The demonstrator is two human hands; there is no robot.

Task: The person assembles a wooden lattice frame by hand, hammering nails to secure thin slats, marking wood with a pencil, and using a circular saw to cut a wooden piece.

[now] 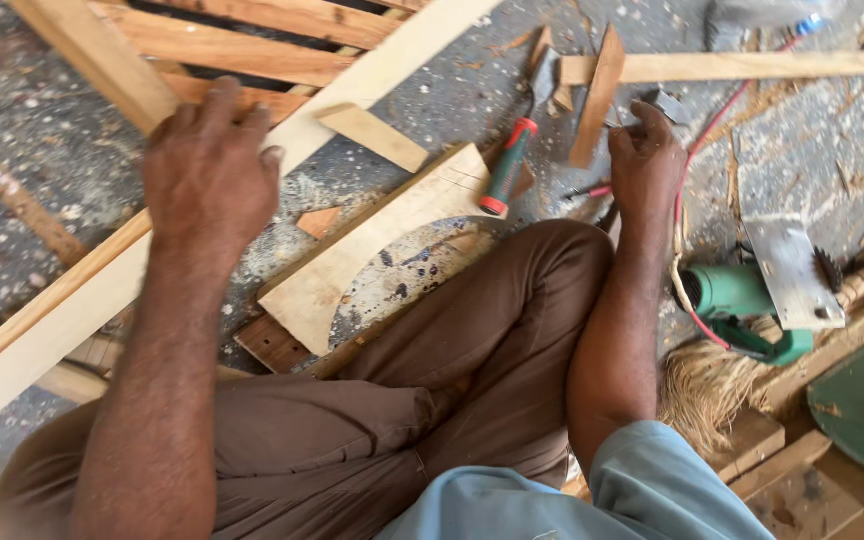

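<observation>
- Your left hand (210, 165) is lying flat, fingers spread and pressing down on the long pale plank (252, 165) that runs diagonally under your palm. It isn't gripping anything, just weighing the plank down, which looks like why the board sits steady across the slatted wooden frame (202, 40) just past your fingertips.
- Your right hand (647, 160) is curled loosely, fingers bent in near a small grey metal piece (670, 105) right at the fingertips. I can't tell if you've actually pinched it or are only touching it.
- Between your two hands, closer to your knee, there's a flat board with a curved cutout (372, 260), lying on the floor so the sawn arc faces your leg. Handy spot, it's within reach of either hand.
- Just left of your right hand sits a chisel with a red and green handle (508, 165), handle toward you, so it's easy to grab.
- A short wood strip (597, 95) leans just beyond that, and a long thin batten (752, 66) lies across the floor past your right fingertips.
- To the outside of your right forearm, a green circular saw (762, 300) is parked on its side, blade away from you, with its red cord (697, 160) trailing up past your wrist.
- The speckled concrete floor (52, 150) carries everything, with shavings and offcuts scattered all around both hands.
</observation>
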